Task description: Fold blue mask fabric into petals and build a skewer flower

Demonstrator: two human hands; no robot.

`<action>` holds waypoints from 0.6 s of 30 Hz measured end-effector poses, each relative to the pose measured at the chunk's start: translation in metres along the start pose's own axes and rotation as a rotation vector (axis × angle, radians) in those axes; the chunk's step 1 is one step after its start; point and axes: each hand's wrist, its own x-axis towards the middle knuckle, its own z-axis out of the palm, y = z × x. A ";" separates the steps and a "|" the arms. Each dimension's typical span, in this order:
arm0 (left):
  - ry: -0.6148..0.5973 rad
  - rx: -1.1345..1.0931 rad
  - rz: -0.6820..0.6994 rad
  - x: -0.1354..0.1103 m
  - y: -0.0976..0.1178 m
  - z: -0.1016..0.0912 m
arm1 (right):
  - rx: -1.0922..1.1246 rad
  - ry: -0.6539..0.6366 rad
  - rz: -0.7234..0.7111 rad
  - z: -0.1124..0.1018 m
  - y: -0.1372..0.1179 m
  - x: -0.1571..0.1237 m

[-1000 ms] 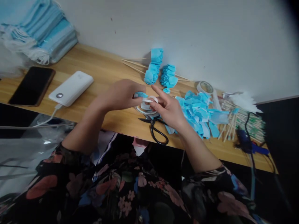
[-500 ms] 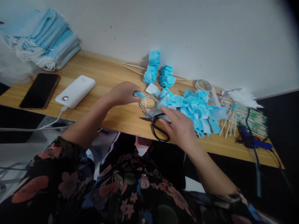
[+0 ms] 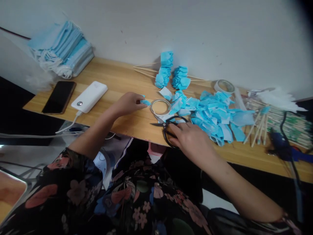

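While ruffled blue fabric bunches [image 3: 163, 77] seem finished and loose blue scraps [image 3: 212, 118] are left, over the wooden bench [image 3: 119, 76] a small blue strip [image 3: 145, 102] is pinched by the left hand [image 3: 129, 104], black metal scissors [image 3: 164, 124] being touched, grip unclear, by the right hand [image 3: 193, 137].

Scissors [image 3: 164, 124]: black looped handles with the right hand [image 3: 192, 138] at them; blades parted, pointing left; positioned at the table's [image 3: 129, 125] front edge. Light-blue fabric piece [image 3: 145, 102]: small, pinched in the left hand [image 3: 129, 105].
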 end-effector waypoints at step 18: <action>0.273 -0.135 0.130 0.055 0.008 0.023 | 0.211 -0.085 -0.106 -0.002 0.028 0.029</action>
